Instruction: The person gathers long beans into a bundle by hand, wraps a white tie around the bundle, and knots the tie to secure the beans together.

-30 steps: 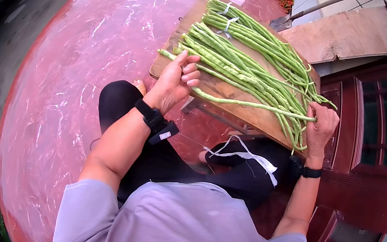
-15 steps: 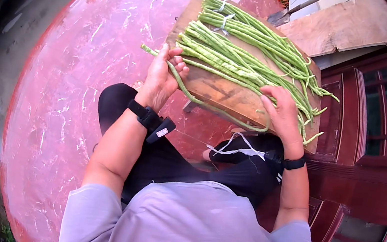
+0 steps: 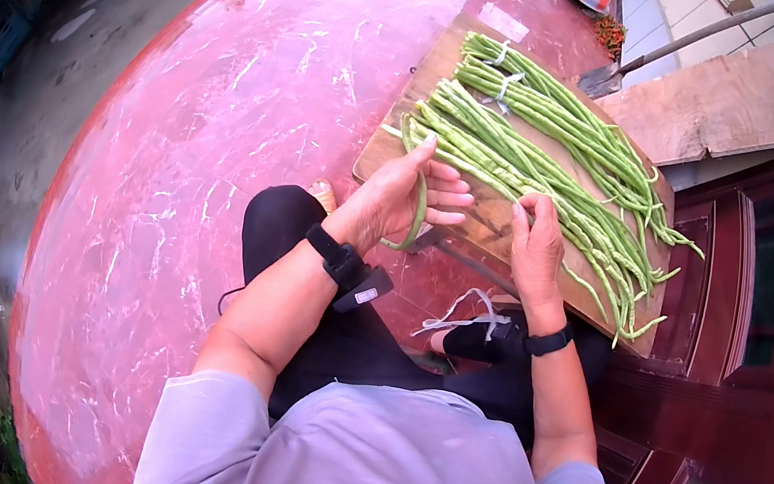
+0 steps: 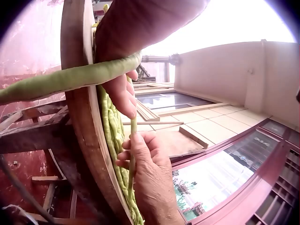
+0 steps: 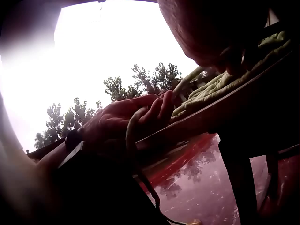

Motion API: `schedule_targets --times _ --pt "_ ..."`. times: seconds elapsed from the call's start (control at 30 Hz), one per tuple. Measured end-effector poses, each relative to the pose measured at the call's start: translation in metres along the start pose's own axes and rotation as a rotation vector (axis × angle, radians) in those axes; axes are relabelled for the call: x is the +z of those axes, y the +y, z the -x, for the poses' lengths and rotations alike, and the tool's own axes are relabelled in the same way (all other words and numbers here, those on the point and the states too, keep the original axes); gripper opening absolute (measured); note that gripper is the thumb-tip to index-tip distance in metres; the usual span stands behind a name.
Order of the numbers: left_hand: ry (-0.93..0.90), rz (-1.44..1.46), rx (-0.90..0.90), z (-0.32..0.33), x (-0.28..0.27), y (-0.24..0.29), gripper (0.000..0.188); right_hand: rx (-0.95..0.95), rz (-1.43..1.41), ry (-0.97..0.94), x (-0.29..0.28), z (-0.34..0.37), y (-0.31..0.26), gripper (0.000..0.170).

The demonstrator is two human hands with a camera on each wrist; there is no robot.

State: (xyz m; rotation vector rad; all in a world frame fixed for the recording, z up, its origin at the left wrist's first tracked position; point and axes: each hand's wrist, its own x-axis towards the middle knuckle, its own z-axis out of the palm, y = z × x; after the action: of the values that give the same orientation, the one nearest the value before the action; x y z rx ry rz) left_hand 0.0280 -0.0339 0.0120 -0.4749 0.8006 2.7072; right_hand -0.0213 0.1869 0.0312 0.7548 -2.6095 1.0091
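Observation:
In the head view my left hand (image 3: pixel 404 199) is palm up at the table's near left corner, fingers stretched toward the right. A green yardlong bean (image 3: pixel 420 209) loops round it, lying between thumb and fingers with one length hanging below. My right hand (image 3: pixel 537 251) is just right of it, at the pile's near edge. Seen from the left wrist, the right thumb and fingertips (image 4: pixel 137 140) pinch a thin bean length running down from the left fingers. Behind the hands a loose pile of yardlong beans (image 3: pixel 529 178) lies on the wooden table (image 3: pixel 472 217).
Toward the table's far side lie yardlong beans bundled with white ties (image 3: pixel 550 106). A white strip (image 3: pixel 472 311) hangs by my knee below the table edge. A red door (image 3: pixel 705 282) stands close on the right, and a shovel (image 3: pixel 600 78) leans beyond the table.
My right hand has come from the table's right end toward my left hand. The bean, earlier stretched nearly straight between the hands, now loops round the left one, whose fingers have straightened.

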Motion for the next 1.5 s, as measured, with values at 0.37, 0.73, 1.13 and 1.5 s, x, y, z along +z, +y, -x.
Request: schedule_targets --times 0.37,0.73,1.13,1.5 --pt "-0.254 0.116 0.192 0.003 0.023 -0.011 0.061 0.052 -0.312 -0.179 -0.017 0.046 -0.026 0.016" --pt "-0.356 0.266 0.318 -0.001 0.029 -0.024 0.043 0.079 -0.31 -0.237 -0.017 0.066 -0.019 0.019" --pt "-0.498 0.408 0.26 0.005 0.01 0.015 0.046 0.068 -0.203 -0.6 0.008 0.117 0.03 0.02" --pt "-0.183 0.164 0.045 -0.014 0.006 -0.016 0.051 -0.252 0.198 0.132 -0.007 -0.015 0.003 0.024"
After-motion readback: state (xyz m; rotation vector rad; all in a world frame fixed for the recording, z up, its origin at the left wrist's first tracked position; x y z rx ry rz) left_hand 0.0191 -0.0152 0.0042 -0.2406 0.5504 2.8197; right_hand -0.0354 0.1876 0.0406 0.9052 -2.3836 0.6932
